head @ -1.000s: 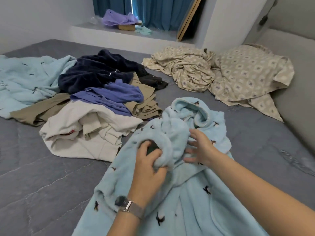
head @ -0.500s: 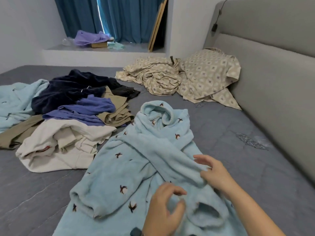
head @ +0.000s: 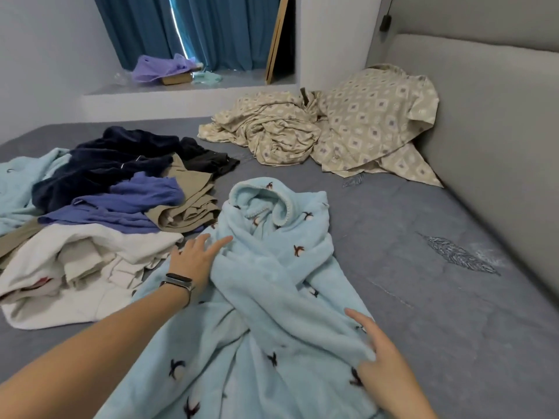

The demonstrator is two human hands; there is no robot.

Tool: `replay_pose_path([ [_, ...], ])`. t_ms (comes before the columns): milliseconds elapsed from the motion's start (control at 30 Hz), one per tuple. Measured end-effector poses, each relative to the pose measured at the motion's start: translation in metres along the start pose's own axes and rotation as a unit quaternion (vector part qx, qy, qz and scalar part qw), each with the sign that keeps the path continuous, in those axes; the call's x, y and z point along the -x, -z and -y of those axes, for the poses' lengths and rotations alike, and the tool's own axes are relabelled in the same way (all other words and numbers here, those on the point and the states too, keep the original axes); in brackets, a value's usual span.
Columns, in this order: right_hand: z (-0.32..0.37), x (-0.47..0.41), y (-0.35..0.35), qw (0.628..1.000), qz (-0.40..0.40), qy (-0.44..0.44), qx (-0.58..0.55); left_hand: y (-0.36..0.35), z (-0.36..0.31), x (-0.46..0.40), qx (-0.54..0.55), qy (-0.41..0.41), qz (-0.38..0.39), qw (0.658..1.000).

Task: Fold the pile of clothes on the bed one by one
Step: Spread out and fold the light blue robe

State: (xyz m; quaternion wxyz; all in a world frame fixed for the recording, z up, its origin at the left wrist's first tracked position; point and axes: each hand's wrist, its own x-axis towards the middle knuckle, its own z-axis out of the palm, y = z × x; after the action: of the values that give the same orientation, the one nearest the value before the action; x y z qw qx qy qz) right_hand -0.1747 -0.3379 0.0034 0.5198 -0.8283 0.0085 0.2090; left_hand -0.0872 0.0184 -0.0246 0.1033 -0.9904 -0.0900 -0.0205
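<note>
The left hand (head: 193, 258) has moved up to the robe (head: 266, 297), flat and open. The right hand (head: 375, 355) presses the crossed sleeve (head: 302, 313) with straight fingers (smooth both sleeves flat before folding).

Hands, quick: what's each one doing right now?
Left hand: open, fingers straight, resting on the blue robe.
Right hand: open, flat on the robe's sleeve.

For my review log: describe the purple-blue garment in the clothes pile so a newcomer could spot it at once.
Start at the grey bed and find the unfolded pile on its left half. The purple-blue garment lies on top in the middle, between the navy fleece behind and the cream garment in front. It is the pile's only violet-blue piece.
</note>
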Motion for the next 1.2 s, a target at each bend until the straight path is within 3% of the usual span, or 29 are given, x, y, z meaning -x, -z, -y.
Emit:
replay_pose_path([
  [100, 0.017, -0.007, 0.009, 0.991, 0.025, 0.037, -0.126, 0.001, 0.000, -0.026, 0.076, 0.000, 0.047, 0.996],
  [167, 0.016, -0.014, 0.009, 0.989, 0.088, 0.036, -0.117, 0.009, 0.008, -0.044, 0.111, 0.016, 0.022, 0.993],
  [267, 0.011, -0.023, -0.003, 0.979, 0.182, -0.038, -0.087, 0.023, 0.026, -0.063, 0.102, 0.057, -0.056, 0.991],
  [333, 0.007, -0.028, -0.011, 0.975, 0.210, -0.055, -0.054, 0.026, 0.034, -0.067, 0.067, 0.063, -0.045, 0.995],
  [400, 0.005, -0.031, -0.013, 0.970, 0.230, -0.067, 0.034, 0.020, 0.042, -0.071, -0.016, 0.009, 0.054, 0.998],
  [500, 0.009, -0.020, -0.002, 0.938, 0.280, -0.056, 0.196, 0.017, 0.045, -0.070, -0.084, -0.063, 0.292, 0.951],
  [533, 0.009, -0.014, 0.002, 0.930, 0.285, -0.059, 0.224, 0.019, 0.045, -0.068, -0.095, -0.060, 0.318, 0.941],
  [600, 0.012, 0.000, 0.007, 0.928, 0.240, -0.039, 0.284, 0.025, 0.039, -0.062, -0.156, -0.097, 0.250, 0.951],
  [700, 0.013, 0.014, 0.003, 0.921, 0.133, 0.018, 0.365, 0.035, 0.014, -0.040, -0.142, -0.180, 0.166, 0.959],
  [800, 0.020, 0.019, -0.018, 0.927, 0.185, 0.045, 0.322, 0.025, -0.002, -0.017, -0.119, -0.251, 0.177, 0.944],
  [867, 0.020, 0.019, -0.031, 0.916, 0.187, 0.021, 0.354, 0.019, 0.002, -0.009, 0.108, -0.254, 0.161, 0.948],
  [933, 0.015, 0.020, -0.036, 0.912, 0.142, 0.013, 0.385, 0.020, 0.012, -0.006, 0.387, -0.220, 0.113, 0.888],
  [967, 0.013, 0.022, -0.036, 0.911, 0.119, 0.016, 0.395, 0.025, 0.015, -0.004, 0.445, -0.205, 0.102, 0.866],
  [1067, 0.008, 0.027, -0.029, 0.938, 0.019, 0.029, 0.346, 0.037, 0.020, -0.002, 0.480, -0.197, 0.117, 0.847],
  [1133, 0.008, 0.027, -0.017, 0.948, -0.043, 0.072, 0.308, 0.046, 0.021, -0.001, 0.457, -0.214, 0.119, 0.855],
  [1200, 0.007, 0.024, 0.004, 0.932, -0.098, 0.169, 0.305, 0.050, 0.025, -0.001, 0.426, -0.213, 0.094, 0.874],
])
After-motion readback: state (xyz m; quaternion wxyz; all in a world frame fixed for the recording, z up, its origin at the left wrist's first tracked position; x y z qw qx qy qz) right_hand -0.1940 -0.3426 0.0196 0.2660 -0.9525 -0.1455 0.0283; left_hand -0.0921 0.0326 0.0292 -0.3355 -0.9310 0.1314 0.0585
